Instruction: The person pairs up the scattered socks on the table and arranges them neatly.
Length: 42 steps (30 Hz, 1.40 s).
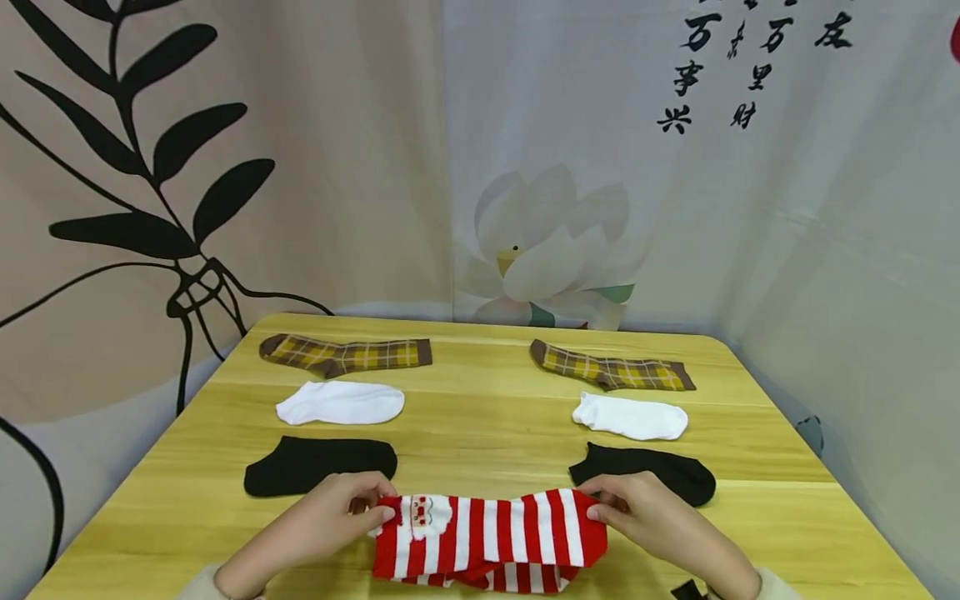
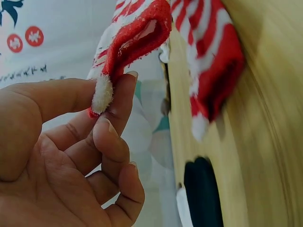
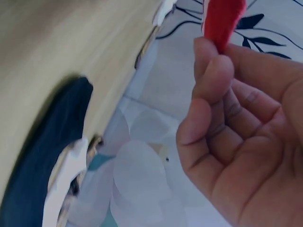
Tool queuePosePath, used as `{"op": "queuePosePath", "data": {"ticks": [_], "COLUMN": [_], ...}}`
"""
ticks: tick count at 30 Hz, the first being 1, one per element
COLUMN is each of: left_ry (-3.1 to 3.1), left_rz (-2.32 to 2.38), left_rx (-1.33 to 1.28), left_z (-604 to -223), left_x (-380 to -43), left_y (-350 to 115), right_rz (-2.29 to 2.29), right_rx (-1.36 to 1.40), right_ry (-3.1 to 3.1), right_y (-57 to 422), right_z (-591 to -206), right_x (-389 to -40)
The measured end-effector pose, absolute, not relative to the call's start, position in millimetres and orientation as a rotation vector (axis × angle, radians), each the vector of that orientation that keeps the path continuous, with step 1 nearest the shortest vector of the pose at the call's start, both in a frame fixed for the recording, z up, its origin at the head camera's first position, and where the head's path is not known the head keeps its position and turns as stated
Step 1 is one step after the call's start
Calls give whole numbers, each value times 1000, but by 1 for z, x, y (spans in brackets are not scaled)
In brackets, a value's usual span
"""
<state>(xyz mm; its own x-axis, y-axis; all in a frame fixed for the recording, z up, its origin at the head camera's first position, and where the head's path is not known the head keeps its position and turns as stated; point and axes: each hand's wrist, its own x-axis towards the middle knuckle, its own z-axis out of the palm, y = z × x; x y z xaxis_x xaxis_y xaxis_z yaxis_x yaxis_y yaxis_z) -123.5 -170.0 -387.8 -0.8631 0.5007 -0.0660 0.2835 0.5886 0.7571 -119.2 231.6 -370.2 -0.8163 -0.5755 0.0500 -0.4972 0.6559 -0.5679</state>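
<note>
A red-and-white striped sock (image 1: pixel 498 529) with a bearded face pattern is stretched sideways between both hands above the table's near side. My left hand (image 1: pixel 337 512) pinches its cuff corner between thumb and fingers; the left wrist view shows the pale fuzzy trim (image 2: pixel 102 94) in that pinch and the cuff gaping. With thumb and fingertips, my right hand (image 1: pixel 648 508) pinches the red toe (image 3: pixel 222 21). A second striped sock (image 2: pixel 215 66) lies on the table below, mostly covered by the held one in the head view.
On the wooden table (image 1: pixel 480 450), black socks (image 1: pixel 318 465) (image 1: pixel 652 471), white socks (image 1: pixel 341 402) (image 1: pixel 630 416) and brown-yellow plaid socks (image 1: pixel 360 356) (image 1: pixel 615 368) lie in left and right columns. A printed curtain (image 1: pixel 360 167) hangs behind. Something small and dark (image 1: pixel 686 590) lies by the right wrist.
</note>
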Motion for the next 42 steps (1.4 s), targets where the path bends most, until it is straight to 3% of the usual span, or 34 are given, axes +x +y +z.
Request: {"op": "queuePosePath", "data": {"ticks": [23, 42], "left_ry": [2553, 2550], "left_rz": [1004, 913], "left_rx": [565, 642], "left_z": [-422, -421], "left_x": [-134, -131], "left_y": [-183, -174], "right_rz": [-764, -715], "right_rx": [-814, -792], "right_ry": [2577, 2583], "right_y": [204, 205], "right_z": [-416, -409], "right_x": [-128, -127]}}
